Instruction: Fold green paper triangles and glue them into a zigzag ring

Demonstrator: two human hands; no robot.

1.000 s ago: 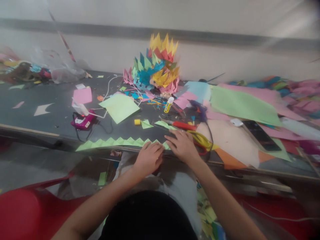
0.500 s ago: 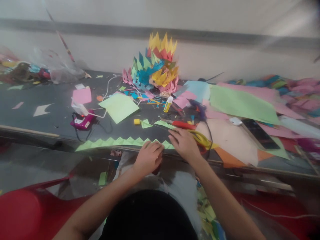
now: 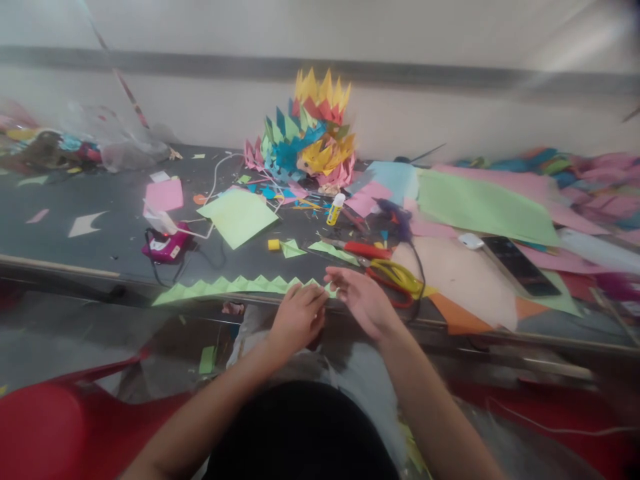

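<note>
The green pointed paper strip (image 3: 225, 287) lies along the near edge of the table (image 3: 60, 233), its left end loose and unheld, so a bump or a sleeve brushing past could slide that end off the near edge or crease its small peaks. A little to the right and farther back, the yellow cap (image 3: 273, 245) lies apart from the glue stick (image 3: 335, 209), which appears uncapped and might dry or smear on nearby scraps. Farther right, the red-handled tool (image 3: 367, 251) and the yellow-handled scissors (image 3: 395, 273) sit close beyond the right hand (image 3: 363, 300); a careless reach there could knock them or nick the paper. As for the hands, the left hand (image 3: 301, 310) rests palm down over the right part of the strip, fingers bent and close together, touching it; whether they pinch the paper or merely press it cannot be told. The right hand is raised just beside the strip's right end, fingers loosely curved and parted, nothing visibly grasped; whether its fingertips touch the paper is too blurred to tell.
</note>
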